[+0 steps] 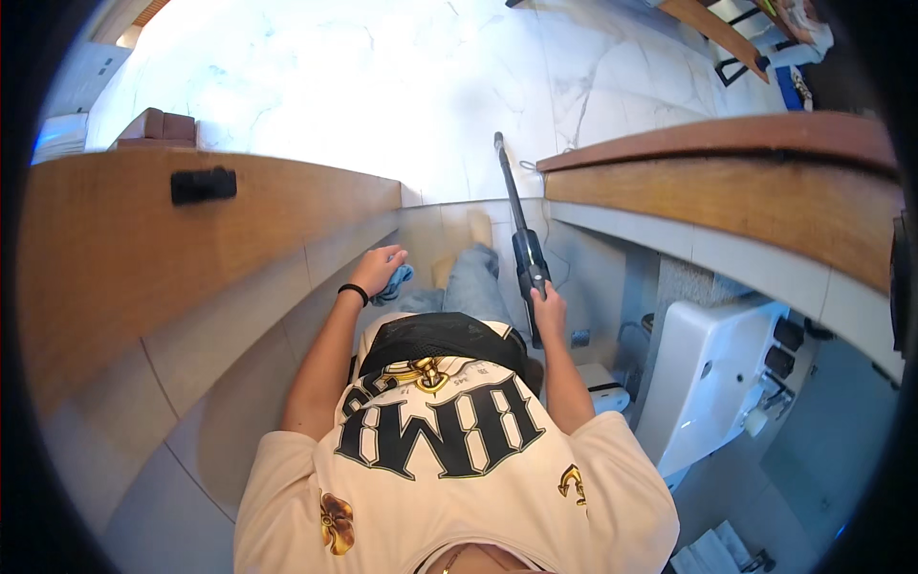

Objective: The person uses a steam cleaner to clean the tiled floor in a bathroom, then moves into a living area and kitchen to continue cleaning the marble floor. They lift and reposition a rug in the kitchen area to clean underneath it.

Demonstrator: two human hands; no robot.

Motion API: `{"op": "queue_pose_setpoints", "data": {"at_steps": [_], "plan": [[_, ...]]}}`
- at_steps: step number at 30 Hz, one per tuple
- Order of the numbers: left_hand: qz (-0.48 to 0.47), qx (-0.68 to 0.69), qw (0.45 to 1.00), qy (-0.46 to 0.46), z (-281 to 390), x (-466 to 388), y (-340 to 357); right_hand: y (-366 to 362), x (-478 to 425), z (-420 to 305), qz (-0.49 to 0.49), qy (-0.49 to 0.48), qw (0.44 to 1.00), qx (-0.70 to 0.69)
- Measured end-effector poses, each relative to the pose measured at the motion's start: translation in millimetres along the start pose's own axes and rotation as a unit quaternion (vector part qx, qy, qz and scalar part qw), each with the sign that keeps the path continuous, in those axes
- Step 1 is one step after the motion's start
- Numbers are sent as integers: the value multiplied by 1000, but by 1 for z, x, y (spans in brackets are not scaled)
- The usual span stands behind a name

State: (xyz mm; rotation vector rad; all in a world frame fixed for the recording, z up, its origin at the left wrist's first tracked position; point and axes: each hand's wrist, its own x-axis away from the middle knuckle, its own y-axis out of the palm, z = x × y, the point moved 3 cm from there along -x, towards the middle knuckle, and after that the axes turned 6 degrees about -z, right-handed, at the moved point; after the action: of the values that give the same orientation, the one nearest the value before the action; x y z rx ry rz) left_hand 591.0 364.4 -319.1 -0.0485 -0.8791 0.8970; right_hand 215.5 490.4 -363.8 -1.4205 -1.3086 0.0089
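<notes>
In my left hand (380, 269), which wears a black band at the wrist, is a crumpled blue cloth (393, 284). My right hand (550, 310) grips the handle end of a long black wand-like tool (529, 251). Its slim tube (510, 179) slants away from me, and the grey tip (498, 138) is over the pale marble-look floor (401, 93). Whether the tip touches the floor I cannot tell. A thin cable (549, 229) shows just right of the tool. Below my hands are my legs in blue jeans (470, 283).
Wood-topped walls (272, 190) flank the opening, left and right (710, 190). A white washbasin (706, 380) with a tap (774, 391) is at right, near a white toilet (602, 384). Far off are a brown seat (161, 128) and, at upper right, another person (803, 43).
</notes>
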Motion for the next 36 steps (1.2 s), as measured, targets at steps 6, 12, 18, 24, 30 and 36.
{"op": "queue_pose_setpoints", "data": {"at_steps": [6,12,18,24,30,36], "plan": [[15,66,998,6,49,-50,-20,-27,-88,-91,-78,-98,990,60],[24,20,999,-35,104,-124,-58,-30,-213,-228,-186,-239,936,180],[16,-8,994,-108,123,-163,-104,-68,-284,-374,-247,-304,866,311],[55,77,984,-153,128,-177,-142,-80,-353,-530,-183,-371,829,375],[164,169,956,-175,91,-179,-177,-25,-363,-669,-166,-464,765,414],[177,176,928,-276,9,-227,-202,25,-360,-701,-255,-562,620,484]]}}
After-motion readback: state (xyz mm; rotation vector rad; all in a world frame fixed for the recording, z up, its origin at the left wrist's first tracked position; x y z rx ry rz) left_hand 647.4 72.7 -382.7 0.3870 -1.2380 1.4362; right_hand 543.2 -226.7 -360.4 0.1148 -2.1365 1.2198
